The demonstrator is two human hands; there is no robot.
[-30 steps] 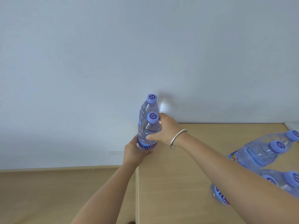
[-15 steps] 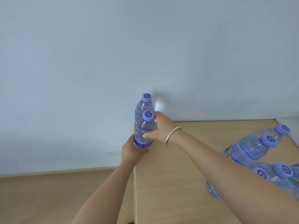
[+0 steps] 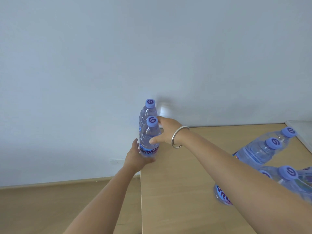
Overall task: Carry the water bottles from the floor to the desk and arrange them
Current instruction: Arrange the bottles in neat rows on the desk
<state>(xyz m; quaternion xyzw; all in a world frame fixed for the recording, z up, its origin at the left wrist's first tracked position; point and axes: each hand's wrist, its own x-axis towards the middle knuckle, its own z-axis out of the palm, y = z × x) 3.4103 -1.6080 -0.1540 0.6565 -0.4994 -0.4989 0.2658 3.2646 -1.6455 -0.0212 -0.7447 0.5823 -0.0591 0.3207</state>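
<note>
Two clear water bottles with purple caps stand one behind the other at the far left corner of the wooden desk. The near bottle is between my hands. My left hand cups its lower part by the label. My right hand, with a silver bangle on the wrist, holds its upper body with thumb in front and fingers behind. The far bottle stands against the wall, partly hidden by the near one. Several more bottles stand at the desk's right side, partly behind my right forearm.
The desk's left edge runs just below the held bottle; beyond it lies wooden floor. A pale wall closes the back, with a socket low down. A white surface shows at the far right corner.
The view has shifted slightly; both hands stay on the near bottle at the corner. My right hand's fingers have loosened a little around the bottle's shoulder.
</note>
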